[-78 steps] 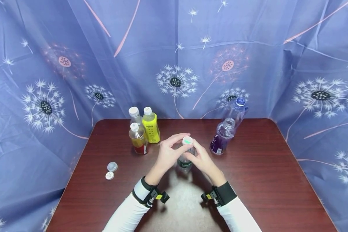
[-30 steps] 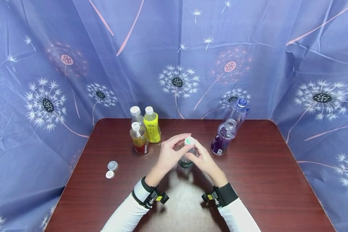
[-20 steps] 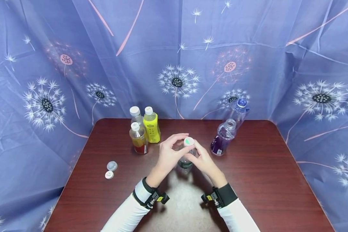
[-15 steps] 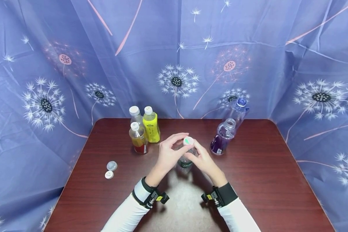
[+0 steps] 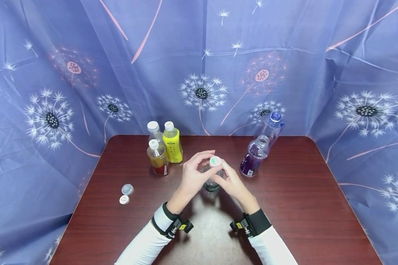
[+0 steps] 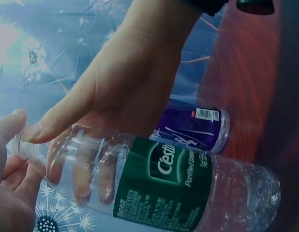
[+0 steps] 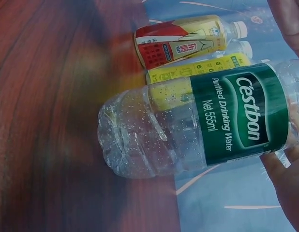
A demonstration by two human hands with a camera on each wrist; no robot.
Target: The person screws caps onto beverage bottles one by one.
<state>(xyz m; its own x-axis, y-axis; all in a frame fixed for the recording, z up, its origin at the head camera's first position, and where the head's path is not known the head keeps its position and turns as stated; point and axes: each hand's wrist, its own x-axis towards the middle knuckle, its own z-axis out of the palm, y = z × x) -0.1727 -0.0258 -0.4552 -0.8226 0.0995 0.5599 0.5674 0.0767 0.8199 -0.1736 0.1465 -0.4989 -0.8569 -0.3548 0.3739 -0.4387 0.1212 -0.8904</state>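
Both hands meet at a clear plastic water bottle [image 5: 210, 189] with a green Cestbon label, upright in the middle of the table. My left hand [image 5: 193, 173] pinches its white cap [image 5: 215, 161], which bears a green mark, between thumb and fingers. Around the bottle's shoulder, just under the cap, my right hand [image 5: 233, 182] holds on. In the left wrist view, the right hand's fingers [image 6: 82, 181] show through the clear plastic. The right wrist view shows the bottle [image 7: 135, 133] from the side, without visible liquid inside; its cap is outside that view.
At the back left stand a yellow bottle [image 5: 173, 146], a red-and-yellow-labelled bottle [image 5: 158, 162] and a clear bottle [image 5: 153, 127] with white caps. A purple-labelled uncapped bottle [image 5: 251, 162] and a blue-capped bottle [image 5: 274, 123] stand back right. Two loose caps [image 5: 127, 189] lie left.
Both hands keep the same hold on the bottle and its cap. The left fingertips have shifted only slightly at the cap, and the head view has drifted a little.
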